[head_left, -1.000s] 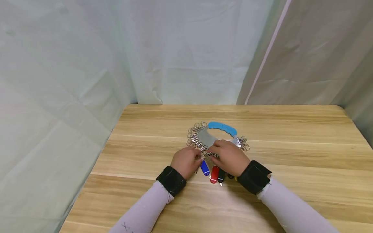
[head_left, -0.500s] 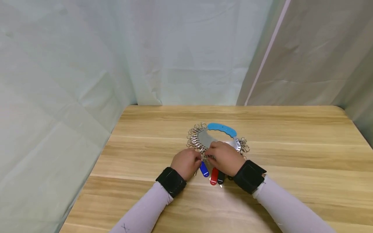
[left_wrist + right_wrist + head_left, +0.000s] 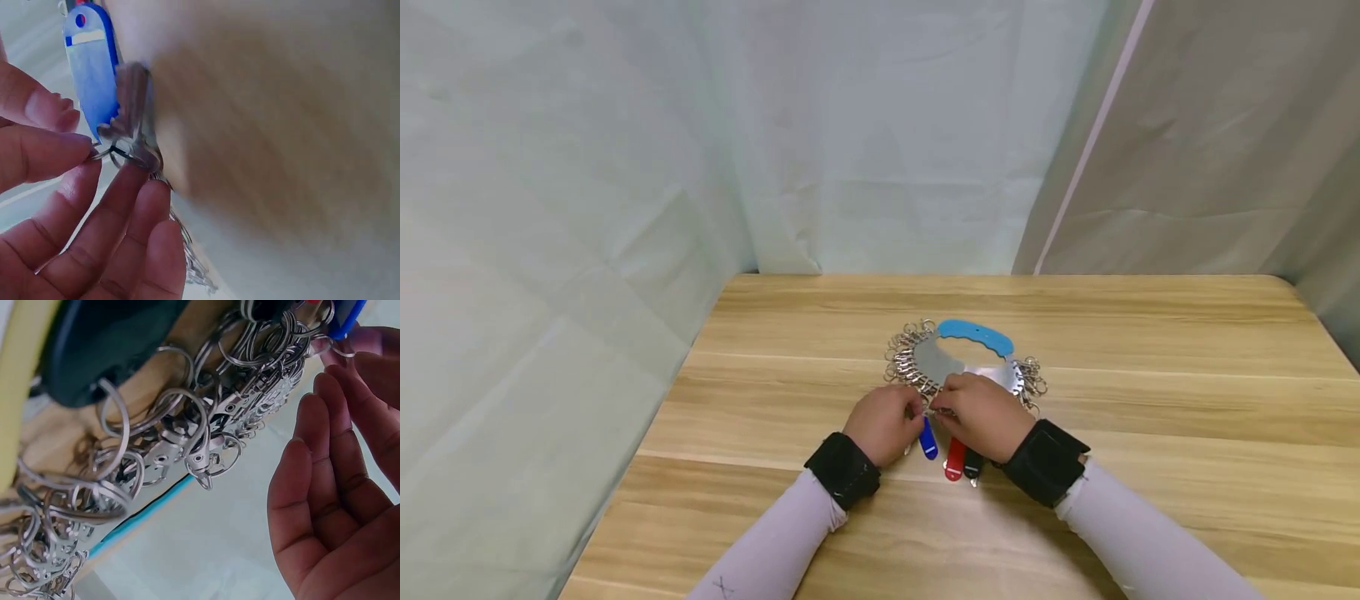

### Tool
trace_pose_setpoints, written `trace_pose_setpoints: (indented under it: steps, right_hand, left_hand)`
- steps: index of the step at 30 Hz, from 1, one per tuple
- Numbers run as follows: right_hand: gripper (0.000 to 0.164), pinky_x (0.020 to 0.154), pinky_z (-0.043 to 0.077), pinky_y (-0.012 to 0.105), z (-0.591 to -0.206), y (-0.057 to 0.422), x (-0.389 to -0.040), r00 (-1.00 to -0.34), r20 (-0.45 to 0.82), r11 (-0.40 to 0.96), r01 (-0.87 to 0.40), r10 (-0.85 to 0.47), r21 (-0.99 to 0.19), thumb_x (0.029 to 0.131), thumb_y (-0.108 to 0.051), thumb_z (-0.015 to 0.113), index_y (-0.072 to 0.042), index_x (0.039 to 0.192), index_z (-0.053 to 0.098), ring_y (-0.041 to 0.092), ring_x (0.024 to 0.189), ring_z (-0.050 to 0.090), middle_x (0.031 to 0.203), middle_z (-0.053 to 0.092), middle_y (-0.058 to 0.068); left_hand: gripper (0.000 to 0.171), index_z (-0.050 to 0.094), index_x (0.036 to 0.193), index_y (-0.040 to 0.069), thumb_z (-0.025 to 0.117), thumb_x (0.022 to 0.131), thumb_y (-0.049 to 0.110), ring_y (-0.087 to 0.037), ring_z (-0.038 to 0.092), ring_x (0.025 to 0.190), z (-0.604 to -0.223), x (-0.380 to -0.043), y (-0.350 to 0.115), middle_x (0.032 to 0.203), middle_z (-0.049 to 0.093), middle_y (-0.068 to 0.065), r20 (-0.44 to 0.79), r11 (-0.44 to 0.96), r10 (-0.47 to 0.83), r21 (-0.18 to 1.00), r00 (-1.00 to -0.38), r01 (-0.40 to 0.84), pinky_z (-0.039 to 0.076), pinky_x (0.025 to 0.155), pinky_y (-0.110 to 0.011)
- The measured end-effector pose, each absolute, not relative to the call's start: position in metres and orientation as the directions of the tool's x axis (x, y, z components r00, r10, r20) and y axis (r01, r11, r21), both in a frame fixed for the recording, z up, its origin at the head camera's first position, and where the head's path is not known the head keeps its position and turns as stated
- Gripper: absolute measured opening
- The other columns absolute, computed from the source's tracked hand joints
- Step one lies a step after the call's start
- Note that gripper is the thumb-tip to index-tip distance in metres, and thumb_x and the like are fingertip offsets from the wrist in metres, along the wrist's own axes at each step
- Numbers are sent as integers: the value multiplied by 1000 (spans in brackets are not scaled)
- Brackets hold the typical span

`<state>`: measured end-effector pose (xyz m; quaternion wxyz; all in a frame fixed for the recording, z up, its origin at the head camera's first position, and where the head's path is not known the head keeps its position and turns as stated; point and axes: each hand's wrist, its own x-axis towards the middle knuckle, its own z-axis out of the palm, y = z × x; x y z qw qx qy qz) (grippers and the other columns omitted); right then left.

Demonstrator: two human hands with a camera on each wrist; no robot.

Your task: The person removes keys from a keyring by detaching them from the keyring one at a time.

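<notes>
My left hand (image 3: 883, 422) pinches a split key ring (image 3: 100, 154) between thumb and index finger. A silver key (image 3: 131, 97) and a blue key tag (image 3: 90, 69) hang together at that ring in the left wrist view. Close on the right, my right hand (image 3: 988, 414) has its thumb and fingertips at the same ring, seeming to pinch its edge; the contact is partly hidden. Both hands are at the near edge of a flat metal key holder (image 3: 934, 358) with a blue grip (image 3: 976, 335). Many clips with rings (image 3: 904, 358) line its curved edge.
A red key tag (image 3: 955, 460) and a black key tag (image 3: 973, 463) lie below the right hand. Part of something yellow (image 3: 22, 381) shows beside the dark tag in the right wrist view. Everything lies on a wooden table (image 3: 760, 333) with curtains behind.
The right hand has shifted slightly left, towards the left hand, and its fingertips now meet near the blue tag's ring. The left hand stays almost in place. The key holder has barely moved.
</notes>
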<state>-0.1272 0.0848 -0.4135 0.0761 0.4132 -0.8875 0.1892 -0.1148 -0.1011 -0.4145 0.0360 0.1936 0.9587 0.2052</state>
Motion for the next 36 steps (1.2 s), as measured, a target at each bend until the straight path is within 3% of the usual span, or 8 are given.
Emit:
trace_pose_setpoints:
  steps: [8, 17, 22, 29, 36]
  right_hand:
    - [7, 64, 45, 29, -416, 84, -129, -678, 272, 614, -735, -683, -289, 81, -15, 73, -16, 86, 69, 11, 71, 50, 79, 54, -7]
    - [5, 63, 44, 29, -419, 83, -130, -692, 251, 632, -721, -676, -285, 82, -18, 72, -17, 84, 67, 10, 69, 48, 77, 52, -7]
    - [5, 61, 45, 29, -418, 83, -130, -708, 256, 652, -706, -658, -275, 82, -20, 72, -17, 83, 67, 10, 68, 50, 77, 53, -7]
    - [6, 59, 44, 28, -419, 82, -129, -728, 250, 672, -686, -638, -281, 83, -21, 72, -17, 82, 67, 7, 65, 49, 75, 52, -8]
    - [8, 54, 41, 27, -419, 82, -130, -732, 259, 677, -682, -630, -278, 82, -18, 71, -18, 77, 64, 6, 59, 45, 71, 49, -9]
  left_hand:
    - [9, 55, 83, 17, 62, 88, 15, -11, 48, 59, -418, -114, -100, 65, 51, 8, 56, 796, 374, 492, -926, 352, 38, 53, -25]
    - [9, 53, 85, 17, 60, 90, 14, -9, 51, 65, -423, -115, -100, 72, 55, 8, 80, 724, 387, 591, -919, 356, 42, 57, -26]
    - [6, 54, 88, 14, 59, 92, 14, -7, 55, 72, -423, -115, -99, 78, 59, 7, 52, 667, 385, 674, -921, 317, 45, 63, -26]
    - [4, 55, 92, 14, 56, 96, 15, -8, 52, 66, -422, -116, -99, 73, 57, 6, -13, 601, 395, 760, -918, 248, 43, 59, -26]
    - [4, 53, 94, 5, 54, 96, 8, -15, 56, 69, -426, -118, -99, 78, 61, -9, -92, 418, 388, 904, -917, 86, 47, 63, -26]
